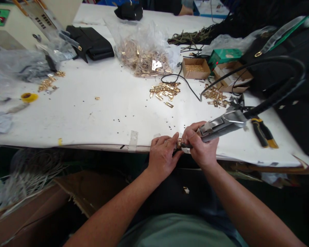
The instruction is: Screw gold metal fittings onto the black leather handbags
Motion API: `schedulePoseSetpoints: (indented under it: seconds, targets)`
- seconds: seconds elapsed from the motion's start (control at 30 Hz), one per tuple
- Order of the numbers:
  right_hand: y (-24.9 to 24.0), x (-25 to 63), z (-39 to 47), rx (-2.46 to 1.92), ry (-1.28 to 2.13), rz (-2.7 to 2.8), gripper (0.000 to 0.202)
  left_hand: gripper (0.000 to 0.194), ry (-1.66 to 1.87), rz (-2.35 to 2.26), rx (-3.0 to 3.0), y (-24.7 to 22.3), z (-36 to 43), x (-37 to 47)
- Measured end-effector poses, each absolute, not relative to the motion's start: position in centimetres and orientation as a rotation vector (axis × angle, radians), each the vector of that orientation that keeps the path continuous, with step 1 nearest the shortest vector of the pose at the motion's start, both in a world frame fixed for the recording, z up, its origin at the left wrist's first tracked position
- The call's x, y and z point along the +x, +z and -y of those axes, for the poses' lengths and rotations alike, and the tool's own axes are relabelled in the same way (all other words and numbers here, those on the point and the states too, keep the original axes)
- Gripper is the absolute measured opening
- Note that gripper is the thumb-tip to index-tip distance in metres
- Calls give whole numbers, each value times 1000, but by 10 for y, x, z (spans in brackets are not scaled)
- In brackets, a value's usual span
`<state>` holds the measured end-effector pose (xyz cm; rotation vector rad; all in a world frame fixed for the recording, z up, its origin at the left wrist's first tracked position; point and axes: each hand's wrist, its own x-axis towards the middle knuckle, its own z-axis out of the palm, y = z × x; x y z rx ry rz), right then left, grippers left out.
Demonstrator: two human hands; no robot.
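Note:
My right hand point(202, 145) is wrapped round the front of a grey electric screwdriver point(221, 125), which tilts up to the right with a thick black cord at its rear. The tool's dark tip meets a small gold metal fitting point(179, 143) at the table's front edge. My left hand point(163, 153) pinches this fitting between thumb and fingers; part of it is hidden by the fingers. Beyond my hands lies a pile of gold metal plates point(166, 91), with a second pile of gold plates point(216, 95) to its right.
Pliers point(264, 133) with black and yellow handles lie right of the screwdriver. Farther back are a bag of gold parts point(149, 56), a cardboard box of small gold pieces point(195, 67) and a green box point(225, 55). A yellow tape roll point(29, 97) sits at left. Another person's hand point(186, 10) shows at the far edge.

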<state>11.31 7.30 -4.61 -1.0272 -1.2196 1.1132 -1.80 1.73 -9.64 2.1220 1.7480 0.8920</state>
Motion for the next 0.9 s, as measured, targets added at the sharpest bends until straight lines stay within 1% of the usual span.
schedulePoseSetpoints:
  seconds: [0.3,0.5,0.57,0.63,0.73,0.8,0.9]
  targets:
    - [-50,110,-77,-1000,1204,1338,25,46,902,-1759,2117,-96,-18,-17]
    - [-40,100,-78,-1172,1132,1453,36,36,860,-1803,2151,-96,-19,-16]
    - [-39,98,-79,-1198,1110,1436,38,36,857,-1811,2170,-94,-18,-15]
    - [-39,100,-82,-1173,1134,1389,37,42,865,-1823,2193,-90,-16,-15]
    - [-38,105,-86,-1106,1228,1336,46,47,843,-1878,2233,-85,-12,-15]
    - [-32,110,-88,-1072,1233,1299,52,44,790,-1942,2248,-83,-9,-16]
    - [-17,118,-93,-1096,1150,1295,54,35,705,-1987,2276,-80,-7,-18]
